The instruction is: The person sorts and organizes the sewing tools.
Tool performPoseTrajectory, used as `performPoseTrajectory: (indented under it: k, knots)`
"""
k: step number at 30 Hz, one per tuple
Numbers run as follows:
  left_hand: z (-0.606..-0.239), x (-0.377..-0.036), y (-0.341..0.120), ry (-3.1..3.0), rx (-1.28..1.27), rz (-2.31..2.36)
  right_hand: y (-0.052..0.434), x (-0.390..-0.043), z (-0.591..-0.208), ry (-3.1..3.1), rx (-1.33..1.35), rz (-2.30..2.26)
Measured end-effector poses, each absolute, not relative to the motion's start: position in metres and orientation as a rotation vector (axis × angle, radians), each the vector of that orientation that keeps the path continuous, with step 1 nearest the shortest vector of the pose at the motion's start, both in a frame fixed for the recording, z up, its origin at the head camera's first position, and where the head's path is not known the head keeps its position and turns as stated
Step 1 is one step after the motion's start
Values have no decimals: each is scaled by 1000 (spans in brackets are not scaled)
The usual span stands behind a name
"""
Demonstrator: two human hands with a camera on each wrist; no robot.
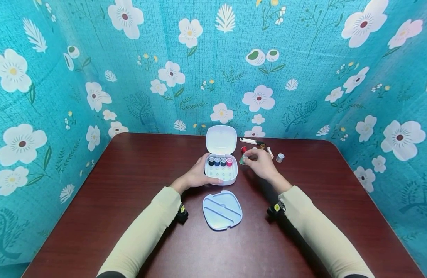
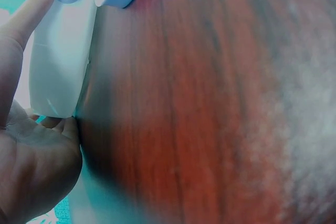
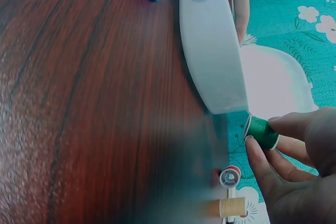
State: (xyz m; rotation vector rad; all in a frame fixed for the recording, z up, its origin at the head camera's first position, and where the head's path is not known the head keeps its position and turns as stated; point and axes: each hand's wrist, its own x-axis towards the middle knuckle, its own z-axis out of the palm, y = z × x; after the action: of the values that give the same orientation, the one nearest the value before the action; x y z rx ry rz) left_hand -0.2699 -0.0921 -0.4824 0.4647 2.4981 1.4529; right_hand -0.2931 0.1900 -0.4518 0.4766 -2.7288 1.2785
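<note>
**Green spool off the table, pinched beside the open box!**

A dark reddish-brown table (image 1: 147,170) is stretching out before us, its grain gleaming, and a turquoise flowered curtain (image 1: 206,88) is wrapping the back and both sides. Mid-table, the white box (image 1: 230,180) is sitting with its lid (image 1: 221,139) standing up, four spools (image 1: 223,161) lining its back row above bare pegs. A pale blue panel (image 1: 221,210) is lying just in front.

Now the tricky part: the right hand (image 1: 262,165) is covering some small pieces behind it, and I can't make them all out. A red spool (image 1: 243,149) is peeking past the fingers, a grey spool (image 1: 280,157) is resting to the right, and a black-and-white tool (image 1: 249,141) is lying at the back. Both forearms are running out of sight at the bottom edge.

And the hands! The left hand (image 1: 197,174) is gripping the box's left side, thumb reaching across the front, its other fingers mostly hiding behind the wall. The right is pinching the green spool (image 3: 261,132) between thumb and fingers, holding it just beside the box's right side, well clamped.
</note>
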Motion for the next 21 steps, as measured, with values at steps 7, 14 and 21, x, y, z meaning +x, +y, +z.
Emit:
performPoseTrajectory:
  k: [7, 14, 21]
  knots:
    - [-481, -269, -92, 2493, 466, 1470, 185, -291, -450, -2721, 487, 1305]
    - [-481, -269, -92, 2506, 471, 1456, 180, -289, -448, -2717, 512, 1323]
    - [-482, -271, -92, 2495, 488, 1464, 174, -288, -447, -2703, 545, 1335]
